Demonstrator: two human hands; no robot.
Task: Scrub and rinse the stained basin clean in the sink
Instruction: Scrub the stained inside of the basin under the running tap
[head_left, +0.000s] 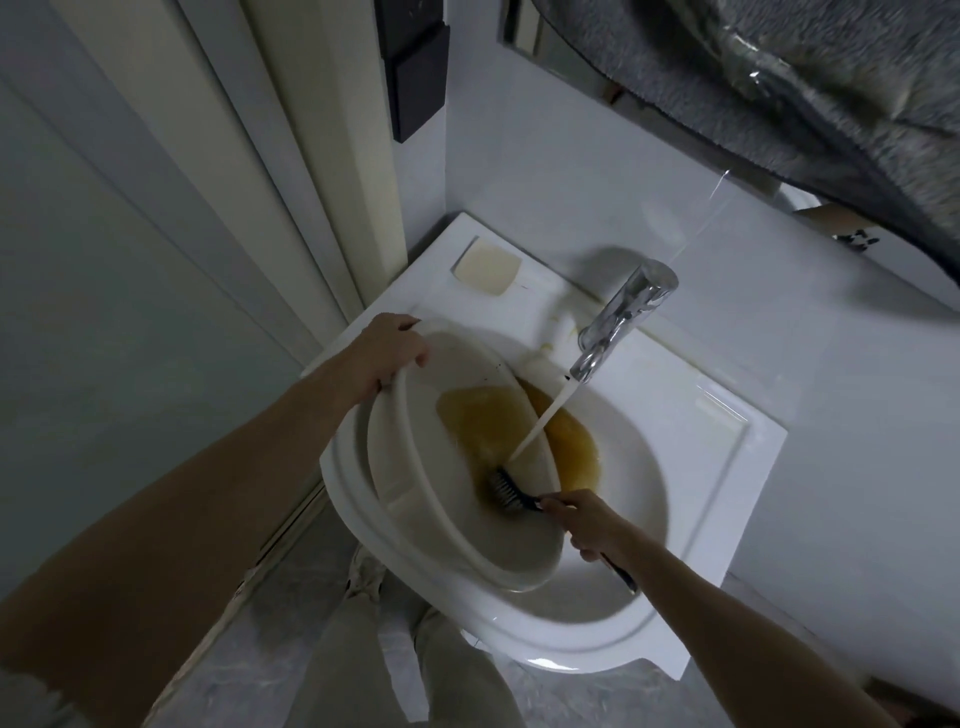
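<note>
Both hands busy: left hand (387, 353) grasps the tilted basin (415, 467) rim in the sink (623, 613); right hand (587, 525) clenches a brush (506, 491) under running tap (618, 322) water

A pale yellowish soap dish (485, 268) sits in the back left corner of the white counter, close to a cream door frame (291, 171) that runs up the left side. A dark rectangular fitting (415, 67) is fixed to the wall above it, and a grey fuzzy cloth (810, 88) hangs across the upper right. Grey marbled floor (291, 670) shows below, with light trousers (353, 660) over it.
</note>
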